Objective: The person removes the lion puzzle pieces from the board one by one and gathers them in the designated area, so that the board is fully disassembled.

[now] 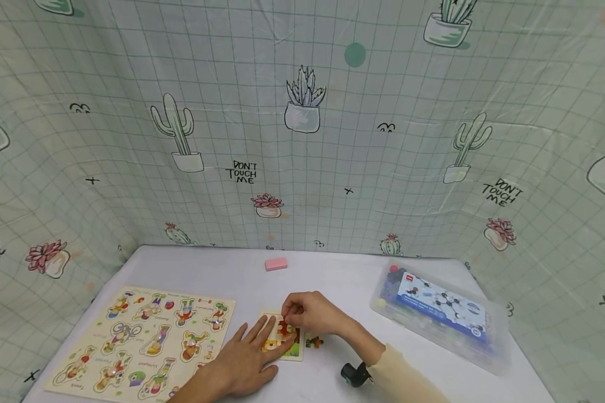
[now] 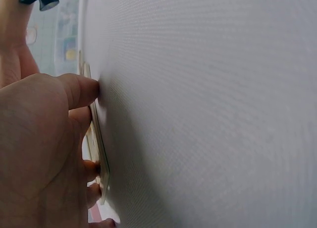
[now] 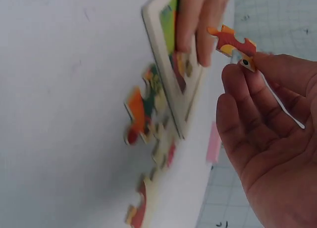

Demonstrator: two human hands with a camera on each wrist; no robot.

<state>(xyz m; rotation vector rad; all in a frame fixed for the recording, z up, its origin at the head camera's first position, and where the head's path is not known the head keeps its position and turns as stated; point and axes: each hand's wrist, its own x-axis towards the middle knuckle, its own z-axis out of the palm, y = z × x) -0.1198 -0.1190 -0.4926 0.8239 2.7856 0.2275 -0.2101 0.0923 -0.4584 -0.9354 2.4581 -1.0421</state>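
Note:
A small framed jigsaw (image 3: 166, 72) lies flat in front of me, a picture partly filled in inside its pale frame. My left hand (image 1: 250, 358) rests on it, fingers straight and spread across its left side and front. Over the frame, my right hand (image 1: 313, 314) pinches a red and yellow jigsaw piece (image 3: 233, 42) between thumb and fingertips. That piece, printed with an eye, is tilted and held above the board. Beside the frame's right edge, loose jigsaw pieces (image 3: 141, 109) lie on the white table; the right wrist view shows several.
To the left is a large wooden puzzle board (image 1: 146, 336) with sports figures. A clear plastic box (image 1: 441, 308) with a blue molecule label stands at the right. Farther back lies a pink eraser-like block (image 1: 276, 263). A small black device (image 1: 354, 374) is by the right wrist.

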